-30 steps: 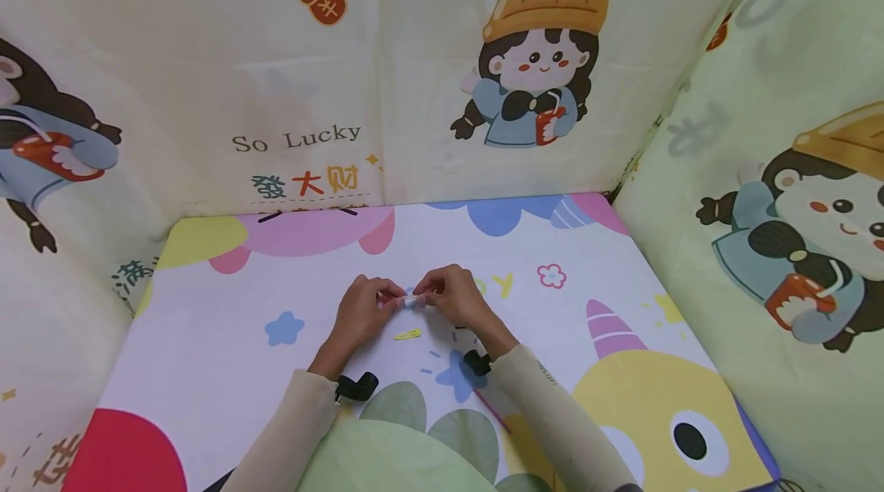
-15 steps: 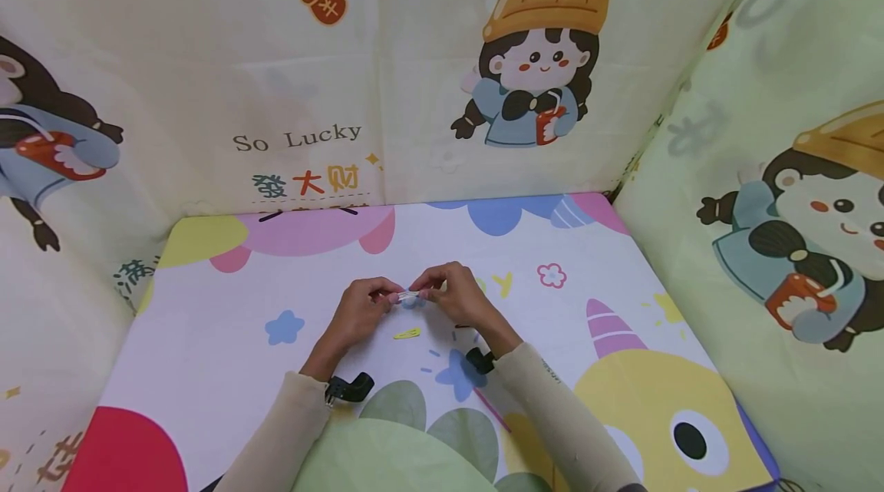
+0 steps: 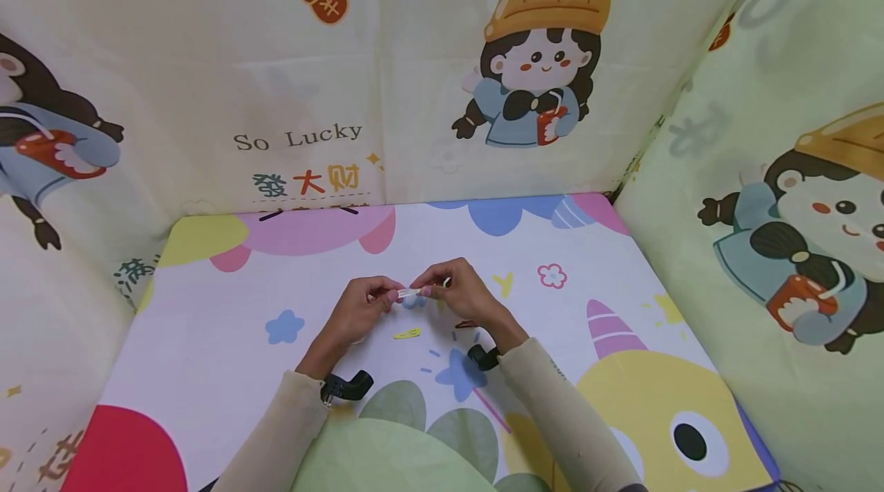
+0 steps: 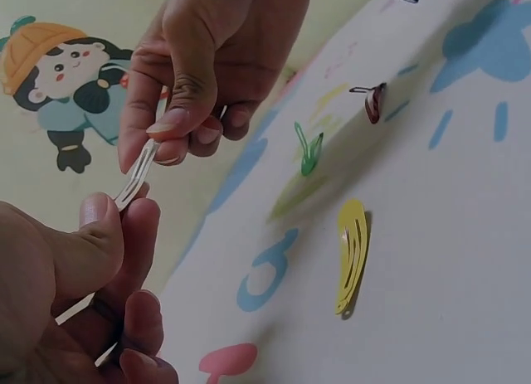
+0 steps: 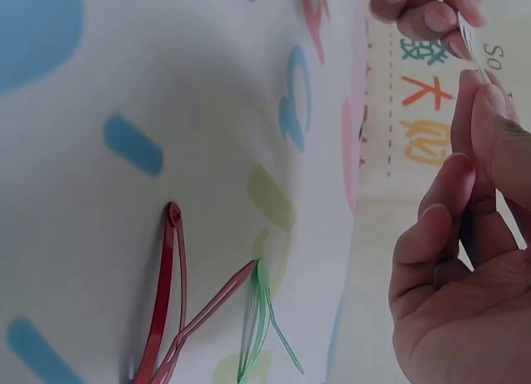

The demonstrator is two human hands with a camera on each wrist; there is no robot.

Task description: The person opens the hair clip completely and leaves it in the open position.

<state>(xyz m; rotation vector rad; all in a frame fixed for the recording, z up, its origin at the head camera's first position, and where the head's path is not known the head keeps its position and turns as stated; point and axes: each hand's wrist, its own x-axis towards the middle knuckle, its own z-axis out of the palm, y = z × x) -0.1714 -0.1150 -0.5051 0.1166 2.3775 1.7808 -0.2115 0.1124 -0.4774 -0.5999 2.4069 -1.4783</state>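
Over the middle of the printed mat (image 3: 228,369), both hands hold one small white hair clip (image 3: 407,293) just above the surface. My left hand (image 3: 390,297) pinches its left end between thumb and fingers (image 4: 99,218). My right hand (image 3: 424,291) pinches the other end (image 4: 141,164). In the right wrist view the white hair clip (image 5: 473,36) runs between the two sets of fingertips. A yellow snap clip (image 3: 407,334) lies flat on the mat just in front of the hands (image 4: 352,255).
A green clip (image 4: 309,150) and a red clip (image 4: 373,102) lie on the mat under my right hand, side by side in the right wrist view, the red clip (image 5: 166,309) left of the green clip (image 5: 261,318). Cartoon-print cloth walls (image 3: 414,77) close off the back, left and right.
Both hands have drifted slightly up and away from me, still pinching the white clip. The clips on the mat have not moved.
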